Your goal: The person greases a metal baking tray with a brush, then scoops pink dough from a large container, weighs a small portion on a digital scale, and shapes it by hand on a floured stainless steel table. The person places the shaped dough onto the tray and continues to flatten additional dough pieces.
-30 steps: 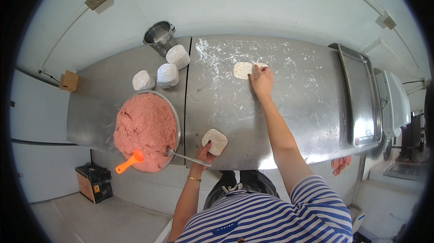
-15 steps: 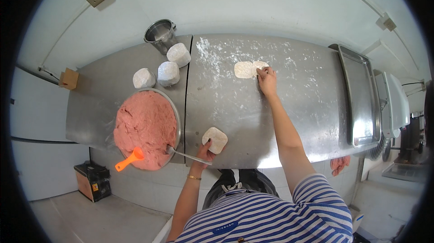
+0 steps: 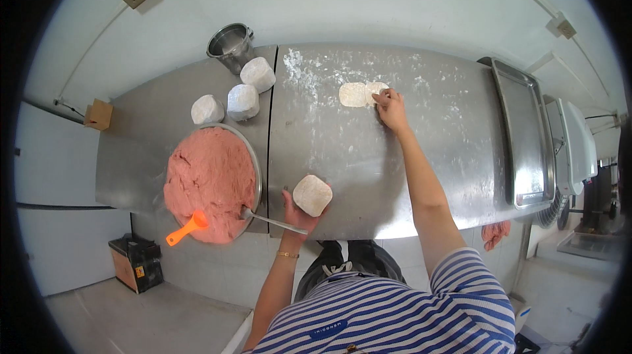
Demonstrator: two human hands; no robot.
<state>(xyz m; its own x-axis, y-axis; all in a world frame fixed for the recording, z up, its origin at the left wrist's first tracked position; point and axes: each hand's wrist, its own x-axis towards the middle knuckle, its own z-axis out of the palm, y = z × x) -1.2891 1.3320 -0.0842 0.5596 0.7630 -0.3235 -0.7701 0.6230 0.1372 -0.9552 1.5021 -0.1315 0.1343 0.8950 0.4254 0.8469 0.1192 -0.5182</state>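
Observation:
My left hand [image 3: 297, 218], palm up near the table's front edge, holds a stack of rounded, floury dough wrappers [image 3: 313, 195]. Its thumb sticks out to the side and the other fingers are mostly hidden beneath the stack. Farther off, my right arm reaches across the table. My right hand [image 3: 391, 109] pinches the near edge of a thin pale wrapper [image 3: 378, 87], partly covered by the fingers. Just left of it lies another flat wrapper [image 3: 353, 94], touching or slightly overlapping. A metal utensil [image 3: 276, 223] juts from the pink minced filling [image 3: 212, 173] past my left wrist.
The filling heaps in a large metal bowl [image 3: 257, 166] at left, an orange scoop [image 3: 189, 228] resting in it. Behind stand white floury stacks [image 3: 243, 102] and a metal bucket [image 3: 232, 50]. At right lies a metal tray [image 3: 530, 150]. A seam divides the steel table [image 3: 434, 156].
My left thumb has come off the top of the stack, which now rests on the palm. My right fingers stay at the wrapper's edge. The view has shifted slightly.

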